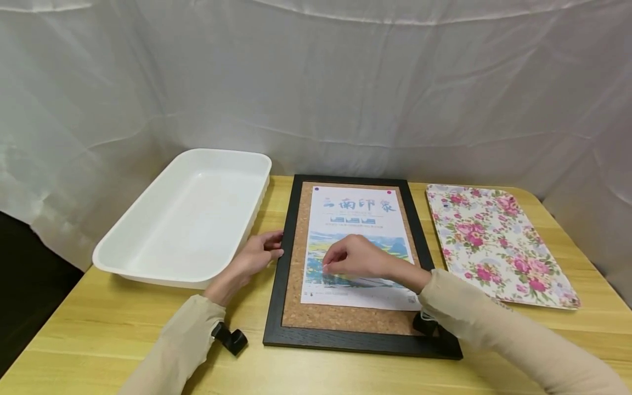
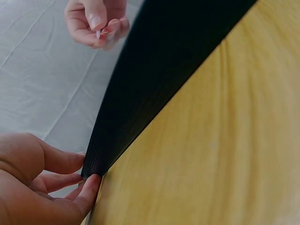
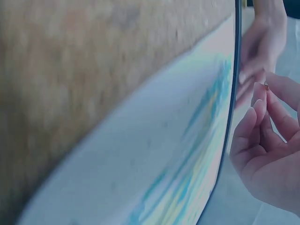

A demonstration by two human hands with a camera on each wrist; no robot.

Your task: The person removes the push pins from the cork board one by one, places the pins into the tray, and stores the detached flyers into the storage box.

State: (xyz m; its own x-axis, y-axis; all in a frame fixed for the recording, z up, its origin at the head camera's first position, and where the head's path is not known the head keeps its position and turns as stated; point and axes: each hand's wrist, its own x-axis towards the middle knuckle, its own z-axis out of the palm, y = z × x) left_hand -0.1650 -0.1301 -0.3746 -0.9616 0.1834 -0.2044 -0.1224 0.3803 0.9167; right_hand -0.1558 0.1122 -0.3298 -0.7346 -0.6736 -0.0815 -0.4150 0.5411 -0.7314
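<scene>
A printed poster point(image 1: 357, 219) lies on a black-framed cork board point(image 1: 340, 318). A purple push pin point(image 1: 316, 188) sits at its upper left corner and a pink push pin point(image 1: 389, 192) at its upper right. My right hand point(image 1: 360, 258) is above the lower part of the poster, thumb and fingertips pinching a tiny push pin point(image 2: 98, 34), mostly hidden by the fingers. At the board's left side, my left hand point(image 1: 254, 255) holds the frame edge between thumb and fingers, as the left wrist view shows point(image 2: 61, 187).
A deep white tray point(image 1: 232, 219) stands to the left of the board. On the right lies a flat floral tray point(image 1: 498, 241), with a small dark speck near its upper left corner. A grey-white curtain point(image 1: 345, 82) hangs behind the wooden table point(image 1: 99, 329).
</scene>
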